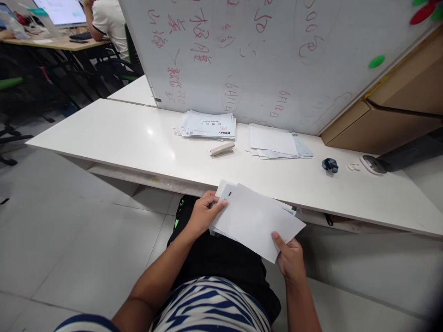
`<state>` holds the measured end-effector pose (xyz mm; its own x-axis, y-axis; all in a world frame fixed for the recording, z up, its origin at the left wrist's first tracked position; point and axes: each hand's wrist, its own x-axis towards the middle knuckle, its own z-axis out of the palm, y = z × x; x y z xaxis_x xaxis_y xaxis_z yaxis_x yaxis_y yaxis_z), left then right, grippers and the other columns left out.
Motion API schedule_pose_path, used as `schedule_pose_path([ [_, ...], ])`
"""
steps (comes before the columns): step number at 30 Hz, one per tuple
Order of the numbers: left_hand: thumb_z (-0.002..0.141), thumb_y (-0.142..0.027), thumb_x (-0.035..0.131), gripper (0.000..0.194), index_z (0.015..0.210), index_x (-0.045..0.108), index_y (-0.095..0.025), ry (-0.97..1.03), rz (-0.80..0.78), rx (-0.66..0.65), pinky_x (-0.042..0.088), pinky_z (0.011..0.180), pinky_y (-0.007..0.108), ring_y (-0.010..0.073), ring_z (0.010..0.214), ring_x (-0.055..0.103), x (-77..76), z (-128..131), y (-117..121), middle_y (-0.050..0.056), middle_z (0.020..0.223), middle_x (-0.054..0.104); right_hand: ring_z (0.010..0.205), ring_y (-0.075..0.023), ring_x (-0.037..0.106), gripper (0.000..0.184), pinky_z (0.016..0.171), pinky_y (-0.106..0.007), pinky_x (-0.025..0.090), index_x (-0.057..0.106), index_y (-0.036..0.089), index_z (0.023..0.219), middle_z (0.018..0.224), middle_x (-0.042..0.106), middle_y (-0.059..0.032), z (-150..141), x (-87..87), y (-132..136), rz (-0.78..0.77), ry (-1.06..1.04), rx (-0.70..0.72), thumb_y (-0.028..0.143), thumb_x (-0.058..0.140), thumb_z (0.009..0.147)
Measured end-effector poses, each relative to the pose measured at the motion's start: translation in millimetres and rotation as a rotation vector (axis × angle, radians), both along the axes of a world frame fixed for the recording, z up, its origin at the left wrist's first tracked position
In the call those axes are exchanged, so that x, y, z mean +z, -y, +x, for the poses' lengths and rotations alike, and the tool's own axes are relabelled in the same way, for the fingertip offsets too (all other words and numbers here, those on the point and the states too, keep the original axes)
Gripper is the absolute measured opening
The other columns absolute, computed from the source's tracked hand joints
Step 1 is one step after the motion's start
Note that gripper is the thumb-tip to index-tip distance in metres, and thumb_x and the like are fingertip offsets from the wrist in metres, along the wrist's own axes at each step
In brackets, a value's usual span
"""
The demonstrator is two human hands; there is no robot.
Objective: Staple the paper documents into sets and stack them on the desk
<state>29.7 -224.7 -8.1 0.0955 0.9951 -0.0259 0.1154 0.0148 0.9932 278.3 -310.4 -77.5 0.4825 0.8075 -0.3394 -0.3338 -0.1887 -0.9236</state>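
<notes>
Several sheets of paper (pixel 254 219) are held over my lap, fanned a little, with a blank white side up on top and printed edges peeking out beneath. My left hand (pixel 204 212) pinches their left edge, thumb on top. At the lower right corner my right hand (pixel 290 258) grips the same sheets, its thumb on the upper face. Beyond them on the desk lies a beige stapler (pixel 222 150). Behind the stapler is a stack of printed papers (pixel 209 125) marked PONY. To its right sits another loose paper stack (pixel 273 140), blank side up on top.
The white desk (pixel 138 147) runs across, its front edge just past the sheets. A whiteboard (pixel 256 60) with red writing stands behind, beside a cardboard box (pixel 363 124). A dark blue object (pixel 330 165), white earphones (pixel 353 167) and a mouse (pixel 373 164) lie at right. A person (pixel 109 25) sits far left.
</notes>
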Motion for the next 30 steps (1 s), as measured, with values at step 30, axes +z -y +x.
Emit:
schedule_pose_path([
  [30,0.086,-0.036,0.060,0.036,0.121,0.054,-0.028,-0.268,0.161,-0.100,0.036,0.105,0.039,0.0230,0.125,0.045,-3.1,4.7,5.1,0.006,0.132,0.049,0.098,-0.0248,0.065,0.054,0.092,-0.039,0.050,0.069,0.015,0.106,0.100,0.073,-0.0097,4.4,-2.0,-5.4,-0.008,-0.043,0.026,0.039,0.084,0.059],
])
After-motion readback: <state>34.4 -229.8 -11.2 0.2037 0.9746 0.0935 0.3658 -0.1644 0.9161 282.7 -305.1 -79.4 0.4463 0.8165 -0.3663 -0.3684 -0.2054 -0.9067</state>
